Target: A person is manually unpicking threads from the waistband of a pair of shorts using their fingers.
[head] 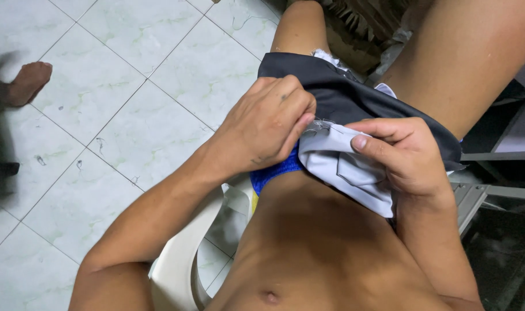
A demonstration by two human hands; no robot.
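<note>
The cloth (354, 109) is dark on one side and pale grey on the other, with loose threads at its folded edge. It lies on the person's lap. The left hand (268, 124) is curled shut, pinching the threads at the edge. The right hand (403, 152) grips the pale fold, thumb on top. The person sits on a white plastic chair (182, 259). The floor (130, 86) has pale tiles with green streaks. Someone's bare foot (26, 80) rests on it, far left.
</note>
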